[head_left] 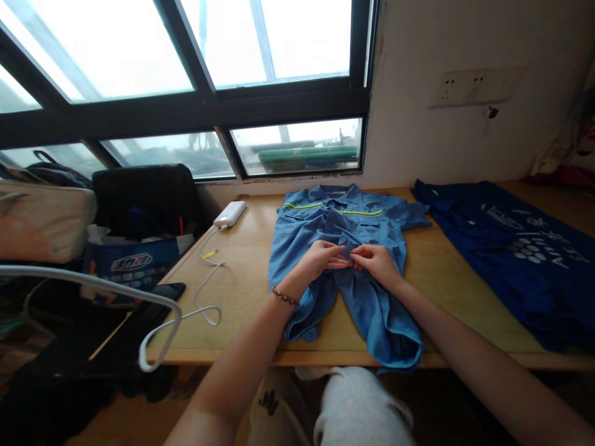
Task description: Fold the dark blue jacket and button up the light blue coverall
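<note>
A light blue short-sleeved shirt [307, 241] with yellow-green piping across the chest lies front up, its collar toward the window. The lower part hangs apart in two flaps, and one flap reaches the table's front edge. At the middle of its front, my left hand [328, 257] pinches the cloth with thumb and fingers. Close beside it, fingertips nearly touching, my right hand [375, 261] is closed on the same front edge. Whatever small part lies between the fingertips is hidden. A dark braided bracelet is on my left wrist.
On the wooden table [246, 279], a white power bank [230, 214] stands at the left with a white cable [199, 291] running off the edge. Dark blue printed clothing [511, 248] lies at the right. A black chair [146, 198] and a blue bag [130, 263] are left of the table.
</note>
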Demonstrator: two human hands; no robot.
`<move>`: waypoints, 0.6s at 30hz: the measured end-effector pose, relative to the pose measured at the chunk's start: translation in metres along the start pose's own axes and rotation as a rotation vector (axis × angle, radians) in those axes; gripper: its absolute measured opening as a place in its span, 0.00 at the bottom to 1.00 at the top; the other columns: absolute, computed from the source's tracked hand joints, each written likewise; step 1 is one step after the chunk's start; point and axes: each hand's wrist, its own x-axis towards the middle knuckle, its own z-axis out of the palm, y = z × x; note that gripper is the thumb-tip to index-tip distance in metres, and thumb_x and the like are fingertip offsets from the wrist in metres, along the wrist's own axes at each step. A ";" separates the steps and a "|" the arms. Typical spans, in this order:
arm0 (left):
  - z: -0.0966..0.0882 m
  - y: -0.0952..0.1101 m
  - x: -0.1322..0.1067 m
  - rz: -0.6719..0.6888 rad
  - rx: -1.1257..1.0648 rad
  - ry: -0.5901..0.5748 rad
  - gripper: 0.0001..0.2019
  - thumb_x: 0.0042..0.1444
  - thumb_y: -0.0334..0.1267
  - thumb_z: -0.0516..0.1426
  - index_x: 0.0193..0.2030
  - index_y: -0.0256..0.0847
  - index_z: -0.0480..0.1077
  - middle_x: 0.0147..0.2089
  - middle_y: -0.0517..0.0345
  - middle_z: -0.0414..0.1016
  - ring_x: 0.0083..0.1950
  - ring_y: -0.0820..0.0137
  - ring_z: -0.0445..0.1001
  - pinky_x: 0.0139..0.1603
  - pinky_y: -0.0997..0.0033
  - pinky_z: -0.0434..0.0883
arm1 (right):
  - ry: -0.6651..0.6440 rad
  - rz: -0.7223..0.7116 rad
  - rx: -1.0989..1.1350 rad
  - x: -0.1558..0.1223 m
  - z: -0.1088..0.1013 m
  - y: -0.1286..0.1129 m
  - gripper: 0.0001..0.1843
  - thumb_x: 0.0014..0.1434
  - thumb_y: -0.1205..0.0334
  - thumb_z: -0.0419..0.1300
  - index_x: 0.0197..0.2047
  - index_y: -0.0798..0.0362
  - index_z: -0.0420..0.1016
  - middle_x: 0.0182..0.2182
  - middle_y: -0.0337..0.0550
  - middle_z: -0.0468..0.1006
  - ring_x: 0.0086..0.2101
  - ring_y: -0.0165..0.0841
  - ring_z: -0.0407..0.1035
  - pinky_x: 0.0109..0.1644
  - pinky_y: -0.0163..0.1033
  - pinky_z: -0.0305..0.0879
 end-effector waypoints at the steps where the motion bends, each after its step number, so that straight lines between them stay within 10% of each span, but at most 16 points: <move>1: 0.002 0.000 0.000 0.013 0.001 0.006 0.12 0.46 0.40 0.60 0.28 0.30 0.68 0.26 0.48 0.74 0.29 0.67 0.75 0.32 0.73 0.74 | 0.012 -0.022 -0.029 -0.001 0.000 0.001 0.12 0.47 0.55 0.59 0.29 0.56 0.72 0.19 0.41 0.73 0.19 0.29 0.66 0.23 0.33 0.62; 9: 0.018 -0.011 0.000 0.075 -0.009 0.187 0.11 0.40 0.33 0.64 0.27 0.32 0.65 0.20 0.59 0.69 0.22 0.74 0.72 0.26 0.74 0.72 | 0.084 -0.229 -0.525 -0.008 0.003 0.000 0.03 0.49 0.63 0.58 0.29 0.53 0.69 0.19 0.36 0.72 0.21 0.29 0.67 0.27 0.32 0.59; 18: 0.024 -0.016 -0.002 0.170 -0.104 0.252 0.08 0.43 0.29 0.61 0.26 0.32 0.63 0.21 0.60 0.67 0.22 0.76 0.70 0.28 0.74 0.72 | 0.129 -0.278 -0.554 -0.006 0.003 0.000 0.06 0.52 0.62 0.55 0.31 0.54 0.70 0.17 0.35 0.68 0.20 0.27 0.63 0.26 0.32 0.56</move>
